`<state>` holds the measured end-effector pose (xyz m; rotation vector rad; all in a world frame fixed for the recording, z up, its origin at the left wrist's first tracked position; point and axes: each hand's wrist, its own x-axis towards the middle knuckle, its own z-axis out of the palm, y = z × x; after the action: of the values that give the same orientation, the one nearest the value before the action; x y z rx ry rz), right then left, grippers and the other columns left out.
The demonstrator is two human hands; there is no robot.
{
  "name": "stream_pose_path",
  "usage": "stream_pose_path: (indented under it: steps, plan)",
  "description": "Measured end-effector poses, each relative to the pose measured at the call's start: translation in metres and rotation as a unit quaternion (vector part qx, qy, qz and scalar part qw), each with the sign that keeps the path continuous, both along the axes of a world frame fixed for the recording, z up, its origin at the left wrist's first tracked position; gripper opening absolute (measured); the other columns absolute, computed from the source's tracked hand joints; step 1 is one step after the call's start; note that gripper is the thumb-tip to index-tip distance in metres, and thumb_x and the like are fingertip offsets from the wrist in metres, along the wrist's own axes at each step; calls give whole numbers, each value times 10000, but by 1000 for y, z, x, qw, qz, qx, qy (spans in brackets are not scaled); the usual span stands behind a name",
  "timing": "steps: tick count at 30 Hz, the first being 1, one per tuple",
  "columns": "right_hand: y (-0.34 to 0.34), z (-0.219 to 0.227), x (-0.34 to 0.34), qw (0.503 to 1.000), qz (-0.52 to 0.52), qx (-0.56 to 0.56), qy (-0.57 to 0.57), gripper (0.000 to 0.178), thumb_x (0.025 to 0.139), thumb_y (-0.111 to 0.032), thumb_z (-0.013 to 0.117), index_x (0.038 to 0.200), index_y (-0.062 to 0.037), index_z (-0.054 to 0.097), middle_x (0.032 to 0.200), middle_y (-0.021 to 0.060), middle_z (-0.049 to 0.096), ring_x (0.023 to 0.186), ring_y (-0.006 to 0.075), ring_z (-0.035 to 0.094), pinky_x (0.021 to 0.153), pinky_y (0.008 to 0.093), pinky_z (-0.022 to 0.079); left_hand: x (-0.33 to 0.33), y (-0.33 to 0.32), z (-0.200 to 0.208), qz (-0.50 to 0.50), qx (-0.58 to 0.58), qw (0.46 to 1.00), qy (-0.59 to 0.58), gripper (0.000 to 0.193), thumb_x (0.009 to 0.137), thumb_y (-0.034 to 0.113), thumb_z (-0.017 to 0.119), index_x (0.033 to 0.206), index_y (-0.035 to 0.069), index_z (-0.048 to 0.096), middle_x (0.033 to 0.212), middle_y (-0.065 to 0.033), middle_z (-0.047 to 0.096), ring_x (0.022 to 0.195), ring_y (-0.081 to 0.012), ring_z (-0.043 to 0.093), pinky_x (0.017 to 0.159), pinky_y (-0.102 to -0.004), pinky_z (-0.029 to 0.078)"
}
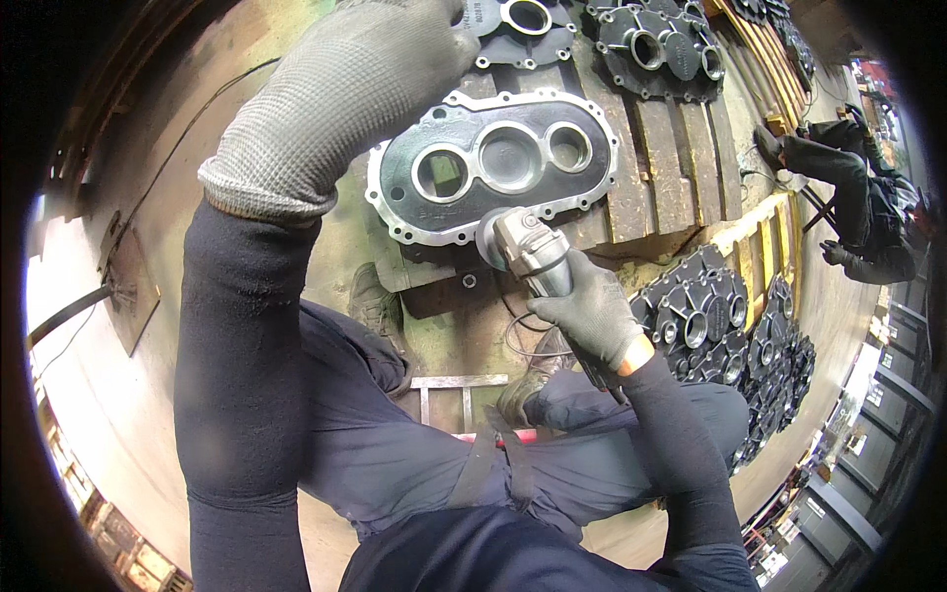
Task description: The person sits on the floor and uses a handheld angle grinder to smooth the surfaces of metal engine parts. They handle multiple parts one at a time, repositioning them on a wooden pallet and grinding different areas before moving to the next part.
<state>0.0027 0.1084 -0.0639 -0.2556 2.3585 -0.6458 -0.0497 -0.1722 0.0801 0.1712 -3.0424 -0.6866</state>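
Note:
My right hand (597,314), in a grey glove, is wrapped round the body of an angle grinder (533,252). The grinder's disc (486,240) is at the near rim of a black metal housing cover (464,128) with a bright machined edge and three round bores. Whether the disc touches the rim cannot be made out. Raised close to the camera, my left hand (365,84) in a grey textured glove is over the cover's far left side. Its fingers look curled, but their tips are hidden, along with anything they may hold.
More black castings lie beyond on the wooden pallet (656,148), including one cover (676,49). Stacked castings (695,311) stand to my right. A cable (178,148) runs across the floor at left. At far right is another person (853,187). A small metal stool (459,383) is between my legs.

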Motion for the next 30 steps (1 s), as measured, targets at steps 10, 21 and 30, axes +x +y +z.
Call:
stream_pose_path:
  steps: [10,21,30]
  plan:
    - [28,2,-13,998,-31,46,28,660,726,-349,854,1224,28,641,1058,283,731,1013,414,725,883,470,558,-12,11,-8,-24,-16,999,-16,357,1009,308,534,1125,20,709,1078,-256,726,1050,-404,705,933,-479,547]
    - [54,-2,-37,994,-70,76,44,629,728,-362,829,1188,28,651,1080,297,722,1060,441,697,943,487,538,-32,-3,-45,-51,-37,997,-41,459,1046,370,548,1357,47,642,1249,-192,708,1088,-318,721,969,-420,555]
    - [67,-1,-54,989,-111,75,57,673,718,-376,827,1220,37,655,1109,304,718,1072,440,700,947,479,544,-34,0,-49,-24,-34,998,-39,454,1036,356,580,1338,25,654,1251,-210,705,1116,-313,717,994,-405,545]
